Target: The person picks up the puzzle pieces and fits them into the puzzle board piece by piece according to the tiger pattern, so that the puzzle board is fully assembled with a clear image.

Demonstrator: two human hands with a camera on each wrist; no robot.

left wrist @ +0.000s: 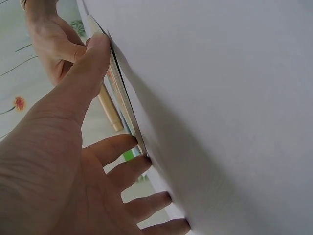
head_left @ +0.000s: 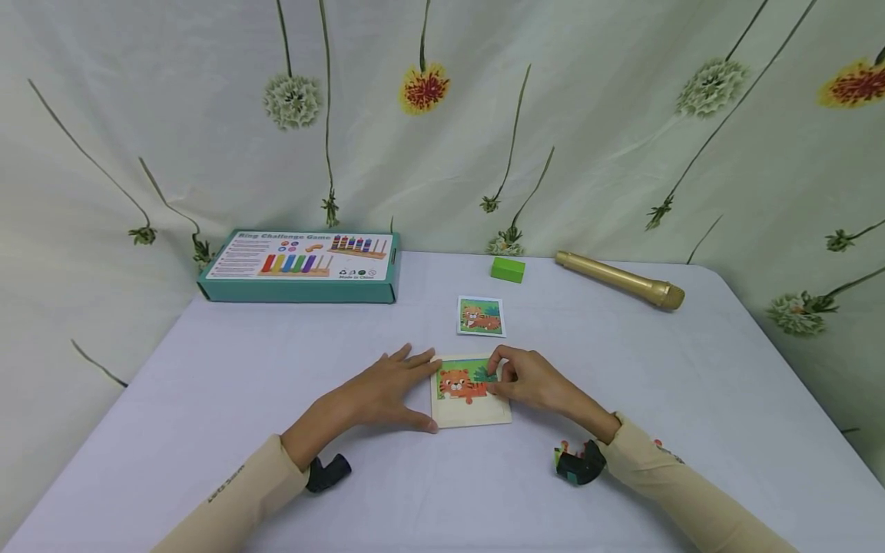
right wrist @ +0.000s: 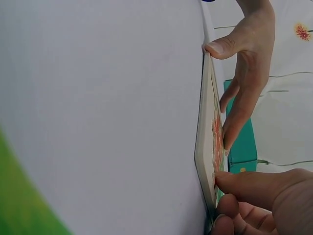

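While left hand (head_left: pixel 389 390) touches left edge, fingers spread, tiger puzzle (head_left: pixel 472 415) sits between hands, right hand (head_left: pixel 531 380) pinching its right side.

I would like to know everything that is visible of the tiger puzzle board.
The puzzle board is thin, roughly square, pale and wood-like, lying flat on the white tablecloth. Its upper part shows an orange tiger picture on green, a knob jutting downward; the lower part is bare, so the picture is incomplete. The left hand touches its left edge with spread thumb and fingers; the right hand has bent fingers at the board's right side, apparently pinching a puzzle piece.
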